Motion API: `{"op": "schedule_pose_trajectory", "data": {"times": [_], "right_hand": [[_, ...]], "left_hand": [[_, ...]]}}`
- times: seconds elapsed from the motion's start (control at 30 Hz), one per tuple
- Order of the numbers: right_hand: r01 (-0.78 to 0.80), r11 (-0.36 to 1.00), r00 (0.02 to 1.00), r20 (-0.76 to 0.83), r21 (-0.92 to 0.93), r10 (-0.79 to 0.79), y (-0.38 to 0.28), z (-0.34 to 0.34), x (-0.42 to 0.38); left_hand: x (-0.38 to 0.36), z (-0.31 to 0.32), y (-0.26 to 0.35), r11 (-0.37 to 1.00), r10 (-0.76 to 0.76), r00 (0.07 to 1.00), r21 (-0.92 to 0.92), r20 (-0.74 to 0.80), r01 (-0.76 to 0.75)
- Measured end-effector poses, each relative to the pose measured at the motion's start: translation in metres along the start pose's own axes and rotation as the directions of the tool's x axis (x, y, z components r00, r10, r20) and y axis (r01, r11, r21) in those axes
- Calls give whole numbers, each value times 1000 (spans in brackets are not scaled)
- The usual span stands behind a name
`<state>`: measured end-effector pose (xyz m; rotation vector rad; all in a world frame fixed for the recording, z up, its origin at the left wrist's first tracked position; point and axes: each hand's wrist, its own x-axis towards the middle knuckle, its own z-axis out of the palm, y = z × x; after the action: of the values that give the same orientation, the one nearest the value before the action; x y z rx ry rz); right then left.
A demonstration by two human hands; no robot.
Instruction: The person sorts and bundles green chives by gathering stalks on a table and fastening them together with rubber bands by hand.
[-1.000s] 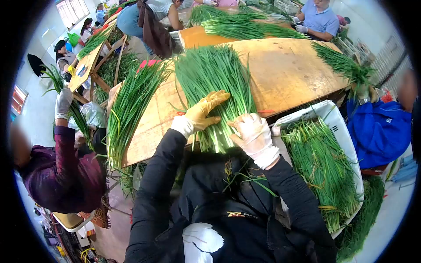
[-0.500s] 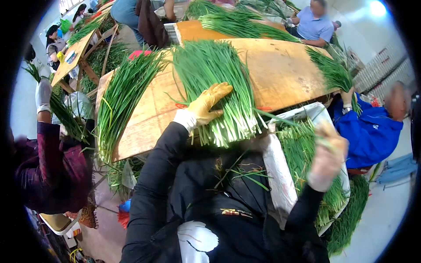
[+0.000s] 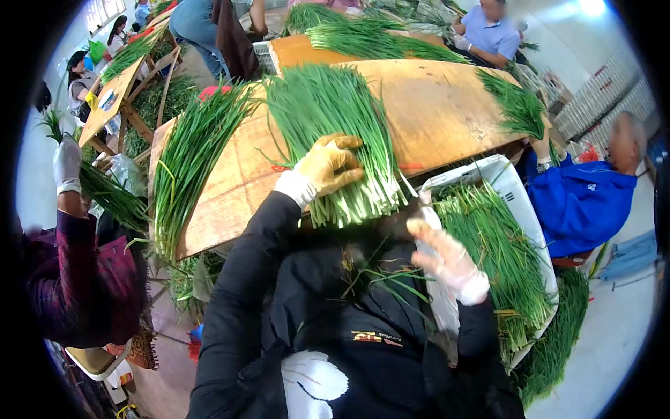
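A large bundle of long green stalks (image 3: pixel 328 105) lies on the wooden table (image 3: pixel 433 105), its pale ends toward me. My left hand (image 3: pixel 329 167), in a yellow glove, rests on the bundle's lower part with its fingers curled over the stalks. To the right of the pale ends, over the near edge of the white crate (image 3: pixel 551 262), my gloved right hand (image 3: pixel 444 258) hangs in the air with its fingers apart and nothing in them. More stalks (image 3: pixel 492 251) fill that crate.
Another pile of stalks (image 3: pixel 199 167) lies on the table's left side. A co-worker's gloved hand (image 3: pixel 68 164) holds stalks at the left. A person in blue (image 3: pixel 583 202) sits at the right beside a small bunch (image 3: pixel 516 105). Loose stalks lie on my lap.
My right hand has moved left from over the crate toward the bundle, and the thin stalk that was at its fingers is gone from them. My left hand remains on the bundle.
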<state>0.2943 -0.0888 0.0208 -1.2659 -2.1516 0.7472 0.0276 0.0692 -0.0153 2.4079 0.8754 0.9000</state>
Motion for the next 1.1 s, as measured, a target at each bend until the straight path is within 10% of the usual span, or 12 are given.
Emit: {"op": "schedule_pose_trajectory", "data": {"times": [0.03,0.2,0.3,0.5,0.63,0.7,0.77,0.87,0.9,0.97,1.1], "right_hand": [[-74,969,991,-90,236,97,3,3,15],[-350,936,861,-380,35,337,50,3,110],[-58,800,998,-62,-597,27,76,45,146],[-209,977,857,-491,-54,156,103,-12,128],[-297,936,910,-353,-191,217,148,-41,117],[67,925,986,-118,-374,-120,178,-32,122],[64,845,973,-155,-532,-171,173,-14,130],[83,847,996,16,-525,-88,162,-9,135],[-168,874,983,-145,-456,113,144,-9,132],[-95,792,989,33,-603,143,149,-14,138],[-75,927,992,67,-367,107,149,-32,137]], "left_hand": [[-2,0,-3,998,-22,1000,-52,12,23],[-8,-2,-6,981,-91,996,-172,24,94],[-8,9,-4,992,-24,996,-124,-87,13],[-4,-15,15,997,13,987,78,-160,0],[37,-23,43,980,198,914,99,-353,-174],[76,-19,68,949,316,927,52,-201,-312],[105,5,70,944,314,949,102,32,-315],[118,53,35,941,166,935,232,313,-245],[118,59,21,969,78,904,181,420,-168],[118,47,29,886,-206,666,425,717,-184],[110,60,8,903,-213,835,429,507,-30]]}}
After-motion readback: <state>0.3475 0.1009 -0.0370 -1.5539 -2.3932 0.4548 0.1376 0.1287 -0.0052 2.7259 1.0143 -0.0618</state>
